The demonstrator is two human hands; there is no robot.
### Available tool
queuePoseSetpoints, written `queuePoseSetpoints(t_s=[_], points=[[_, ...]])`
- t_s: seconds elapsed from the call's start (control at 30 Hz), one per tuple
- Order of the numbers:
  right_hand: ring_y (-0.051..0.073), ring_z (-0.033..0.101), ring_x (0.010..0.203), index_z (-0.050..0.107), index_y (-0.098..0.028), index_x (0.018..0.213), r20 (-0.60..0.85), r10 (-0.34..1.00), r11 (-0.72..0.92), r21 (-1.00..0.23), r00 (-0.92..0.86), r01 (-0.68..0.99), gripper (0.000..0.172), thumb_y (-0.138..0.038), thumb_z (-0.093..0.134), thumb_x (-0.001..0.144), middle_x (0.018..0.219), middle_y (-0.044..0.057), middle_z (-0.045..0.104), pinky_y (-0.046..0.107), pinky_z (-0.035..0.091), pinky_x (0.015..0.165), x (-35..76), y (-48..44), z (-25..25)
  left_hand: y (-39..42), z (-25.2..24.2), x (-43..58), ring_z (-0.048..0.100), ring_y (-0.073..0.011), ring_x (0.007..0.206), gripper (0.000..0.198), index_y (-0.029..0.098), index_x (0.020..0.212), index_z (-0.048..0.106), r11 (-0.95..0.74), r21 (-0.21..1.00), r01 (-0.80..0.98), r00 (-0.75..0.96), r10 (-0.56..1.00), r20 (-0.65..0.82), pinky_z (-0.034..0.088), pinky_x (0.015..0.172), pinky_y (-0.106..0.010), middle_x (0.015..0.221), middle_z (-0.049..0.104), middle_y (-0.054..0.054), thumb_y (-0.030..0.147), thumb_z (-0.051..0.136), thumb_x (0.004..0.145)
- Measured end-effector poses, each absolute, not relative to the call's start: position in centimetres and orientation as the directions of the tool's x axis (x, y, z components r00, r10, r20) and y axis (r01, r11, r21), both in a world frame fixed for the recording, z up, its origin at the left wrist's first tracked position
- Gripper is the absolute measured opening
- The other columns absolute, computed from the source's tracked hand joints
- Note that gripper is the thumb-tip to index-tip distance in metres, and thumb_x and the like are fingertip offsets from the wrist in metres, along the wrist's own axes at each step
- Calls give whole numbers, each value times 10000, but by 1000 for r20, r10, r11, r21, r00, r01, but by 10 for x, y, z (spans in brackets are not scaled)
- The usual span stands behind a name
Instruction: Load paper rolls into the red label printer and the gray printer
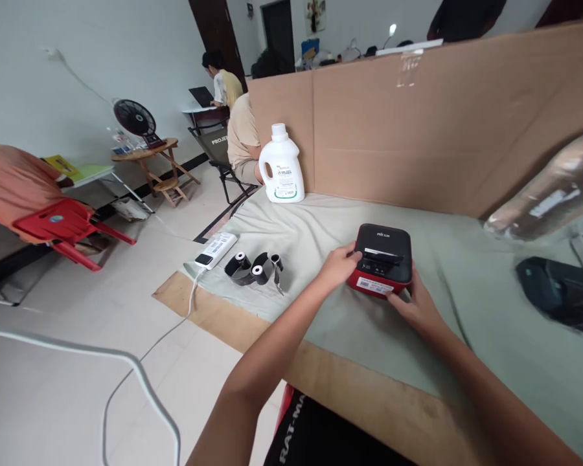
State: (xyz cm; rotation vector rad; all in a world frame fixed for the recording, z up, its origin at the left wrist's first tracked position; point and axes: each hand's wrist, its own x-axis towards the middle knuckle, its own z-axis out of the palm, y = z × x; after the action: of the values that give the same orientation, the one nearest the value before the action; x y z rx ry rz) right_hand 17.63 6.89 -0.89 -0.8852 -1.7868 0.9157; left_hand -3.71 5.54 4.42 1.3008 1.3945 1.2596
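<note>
A small black-topped printer [383,243] with a red lower body sits on the cloth, a slot across its top and a white label on its near side. My left hand [339,265] grips its left edge, with the thumb on the top. At the near right corner my right hand [415,303] is closed round the body, its thumb by the white label. To the left lie black strips partly wound on small rolls [259,274] with white ends. Behind them is a white power strip [216,251] with a cable.
A white jug [282,165] stands at the back against an upright cardboard panel [393,129]. On the right are a black device [558,291] and a plastic-wrapped brown bundle [554,188]. Other people sit at the left and behind the panel. A pale cable [102,353] crosses the lower left.
</note>
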Motion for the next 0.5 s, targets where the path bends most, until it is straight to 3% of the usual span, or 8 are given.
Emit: queuePoseSetpoints(t_s=[0.1, 0.23, 0.37, 0.5], points=[[379, 584, 1272, 434, -259, 1525, 456, 810, 554, -800, -368, 229, 884, -405, 811, 738, 1430, 135, 596, 619, 417, 1111, 140, 75, 5, 56, 52, -78, 615, -261, 1308, 435, 278, 1326, 694, -111, 979, 172, -172, 975, 140, 407, 1190, -434, 1334, 703, 15, 341, 592, 908], [350, 588, 1269, 387, -266, 1556, 542, 747, 615, -784, -386, 88, 883, -421, 789, 785, 1455, 132, 580, 563, 448, 1107, 39, 102, 25, 71, 81, -171, 641, -293, 1264, 387, 255, 1239, 749, -128, 965, 229, -349, 915, 204, 446, 1150, -433, 1250, 748, -5, 360, 651, 880], [342, 574, 1280, 362, -234, 1563, 572, 697, 612, -789, -431, -58, 891, -431, 760, 791, 1458, 140, 573, 523, 466, 1092, -74, 139, 28, 98, 98, -260, 719, -269, 1092, 351, 154, 1163, 772, 35, 979, 200, -528, 846, 78, 548, 1004, -371, 1104, 794, -54, 293, 618, 880], [368, 526, 1321, 303, -204, 1584, 534, 712, 578, -815, -457, -53, 948, -442, 743, 778, 1455, 141, 576, 581, 400, 1136, -145, 164, 11, 114, 89, -309, 743, -217, 968, 371, 140, 1176, 757, 163, 959, 231, -624, 781, 17, 590, 891, -322, 1044, 803, -57, 212, 554, 874]])
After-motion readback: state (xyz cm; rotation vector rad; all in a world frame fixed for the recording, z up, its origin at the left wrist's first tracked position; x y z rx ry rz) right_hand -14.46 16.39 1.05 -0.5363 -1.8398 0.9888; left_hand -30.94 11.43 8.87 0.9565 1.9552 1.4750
